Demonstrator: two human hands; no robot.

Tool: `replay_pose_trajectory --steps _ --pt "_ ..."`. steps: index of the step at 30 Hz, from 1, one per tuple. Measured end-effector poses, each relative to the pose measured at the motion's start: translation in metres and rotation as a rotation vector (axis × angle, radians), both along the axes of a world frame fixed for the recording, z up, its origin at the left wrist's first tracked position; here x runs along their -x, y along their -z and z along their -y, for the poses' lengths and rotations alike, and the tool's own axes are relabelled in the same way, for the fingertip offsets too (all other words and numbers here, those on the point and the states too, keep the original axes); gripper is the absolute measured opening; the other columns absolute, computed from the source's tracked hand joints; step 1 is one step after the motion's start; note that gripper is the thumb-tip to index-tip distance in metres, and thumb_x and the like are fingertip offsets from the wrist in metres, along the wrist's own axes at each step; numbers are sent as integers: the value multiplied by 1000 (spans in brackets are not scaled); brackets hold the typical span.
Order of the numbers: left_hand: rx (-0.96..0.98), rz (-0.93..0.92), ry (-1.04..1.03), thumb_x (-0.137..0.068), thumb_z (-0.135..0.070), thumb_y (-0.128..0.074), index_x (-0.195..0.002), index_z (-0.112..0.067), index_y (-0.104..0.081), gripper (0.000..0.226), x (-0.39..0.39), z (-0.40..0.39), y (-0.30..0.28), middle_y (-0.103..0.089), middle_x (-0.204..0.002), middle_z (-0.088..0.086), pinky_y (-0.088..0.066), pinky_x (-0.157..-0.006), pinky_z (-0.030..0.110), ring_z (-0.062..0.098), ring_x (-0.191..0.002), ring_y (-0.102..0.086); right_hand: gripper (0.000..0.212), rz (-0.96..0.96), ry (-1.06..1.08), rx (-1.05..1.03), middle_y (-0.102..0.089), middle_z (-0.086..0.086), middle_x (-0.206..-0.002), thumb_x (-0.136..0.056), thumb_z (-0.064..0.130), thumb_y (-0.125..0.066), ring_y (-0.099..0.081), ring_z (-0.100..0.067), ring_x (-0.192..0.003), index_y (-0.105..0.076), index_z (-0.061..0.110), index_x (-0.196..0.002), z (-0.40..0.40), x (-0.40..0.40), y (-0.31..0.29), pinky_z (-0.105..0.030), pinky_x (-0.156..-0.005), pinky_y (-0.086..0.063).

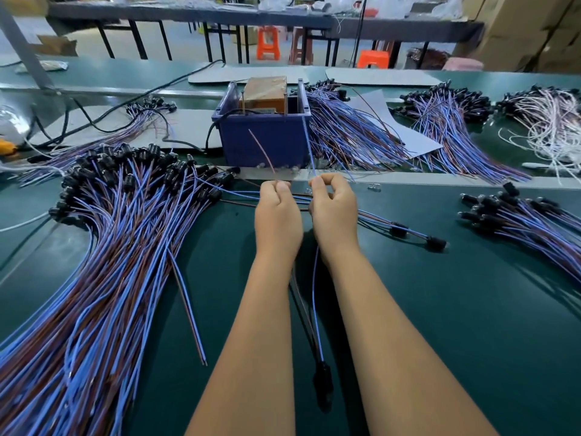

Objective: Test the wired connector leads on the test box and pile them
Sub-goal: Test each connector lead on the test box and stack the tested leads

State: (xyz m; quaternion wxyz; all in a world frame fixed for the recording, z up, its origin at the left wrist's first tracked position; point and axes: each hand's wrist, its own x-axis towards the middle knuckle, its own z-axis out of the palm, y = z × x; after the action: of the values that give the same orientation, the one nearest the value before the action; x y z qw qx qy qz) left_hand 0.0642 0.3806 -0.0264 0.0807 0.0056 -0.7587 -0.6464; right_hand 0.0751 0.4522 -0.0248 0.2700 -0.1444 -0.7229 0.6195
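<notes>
Before test box (264, 136): left hand (276, 215), right hand (334, 212) pinch lead (316, 297) wires, tips up.

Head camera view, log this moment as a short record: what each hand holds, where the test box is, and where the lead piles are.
left hand: pinches the brown wire, tip raised
right hand: pinches the blue wire, tip raised
held lead's connector: hangs between the forearms
test box: blue, just beyond the hands
big pile: left of the hands
small pile: right
table: green
</notes>
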Motion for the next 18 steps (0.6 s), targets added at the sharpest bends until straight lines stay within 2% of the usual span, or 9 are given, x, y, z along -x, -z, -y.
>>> replay_pose_trajectory --steps 2,4,7,9,11,13,16,18 --pt "-47 -1 -30 -102 -18 -36 -92 -19 -56 23 6 12 2 -46 -66 -6 -32 -55 30 12 -57 -39 17 9 -32 68 -42 5 -61 -98 9 -45 -36 -11 -55 -55 15 -85 3 0 0 -28 -57 -32" --pt "-93 2 -37 -101 -15 -39 -85 -22 -58 25 10 23 3 -43 -60 -5 -30 -50 27 11 -50 -35 24 21 -67 206 -36 6 -54 -92 0 -40 -29 -7 -47 -56 14 -82 6 1 -2 -24 -49 -26" --pt "-155 2 -14 -101 -16 -46 -91 -24 -66 24 10 28 3 -47 -55 -6 -32 -44 20 7 -45 -37 26 -5 -90 234 -35 4 -54 -92 -2 -39 -28 -8 -46 -59 15 -88 8 3 -4 -23 -47 -25" --pt "-155 -17 -23 -100 -19 -49 -96 -27 -69 22 9 27 2 -49 -53 -8 -34 -44 17 4 -43 -39 23 -52 -59 179 -40 2 -56 -98 6 -42 -33 -10 -47 -61 19 -96 12 5 -5 -24 -46 -30" --pt "-139 -37 -25 -100 -22 -50 -103 -25 -70 20 8 24 2 -49 -53 -10 -37 -47 19 6 -45 -40 20 -84 6 134 -45 5 -61 -101 13 -45 -37 -11 -50 -63 23 -102 16 8 -4 -26 -51 -34" --pt "-111 -32 -41 -100 -22 -47 -101 -22 -70 23 8 23 0 -47 -55 -10 -35 -51 25 10 -50 -39 19 -67 47 115 -47 9 -67 -100 13 -45 -39 -10 -56 -62 20 -103 19 12 -4 -28 -58 -35" --pt "-202 128 -129 -93 -12 -40 -79 -18 -63 27 12 23 -5 -45 -58 -3 -27 -49 29 13 -50 -35 19 8 15 183 -42 7 -64 -96 6 -43 -35 -10 -57 -60 15 -97 19 14 -4 -27 -59 -30" --pt "-265 227 -172 -89 -7 -39 -73 -16 -58 27 13 25 -9 -45 -57 -2 -25 -49 29 14 -50 -33 23 50 -45 232 -40 6 -60 -92 1 -39 -34 -11 -54 -58 15 -90 15 11 -3 -26 -54 -29"
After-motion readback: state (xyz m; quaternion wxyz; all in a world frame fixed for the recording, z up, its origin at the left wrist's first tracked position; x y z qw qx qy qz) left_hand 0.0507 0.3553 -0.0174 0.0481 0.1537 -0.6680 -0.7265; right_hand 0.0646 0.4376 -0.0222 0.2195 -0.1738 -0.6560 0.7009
